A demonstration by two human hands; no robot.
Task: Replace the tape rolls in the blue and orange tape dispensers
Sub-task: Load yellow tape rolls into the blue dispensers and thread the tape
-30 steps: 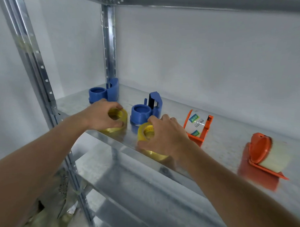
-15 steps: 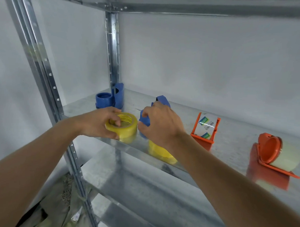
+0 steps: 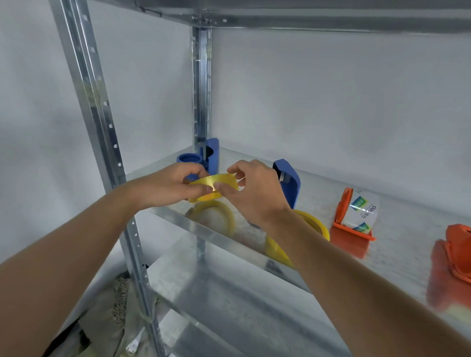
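Head view, both hands (fingers curled) pinching tape roll

This looks like a storeroom or a bare utility corner rather than a lived-in room. A galvanised steel shelving unit fills the view, built from perforated upright posts bolted to plain sheet-metal shelves, one overhead and another lower down. Behind it stand plain white walls with nothing hung on them. The middle shelf carries packing supplies: blue tape dispensers, orange tape dispensers and yellow tape rolls. On the floor by the front post lies a crumpled heap of pale sacking or packaging, blurred.
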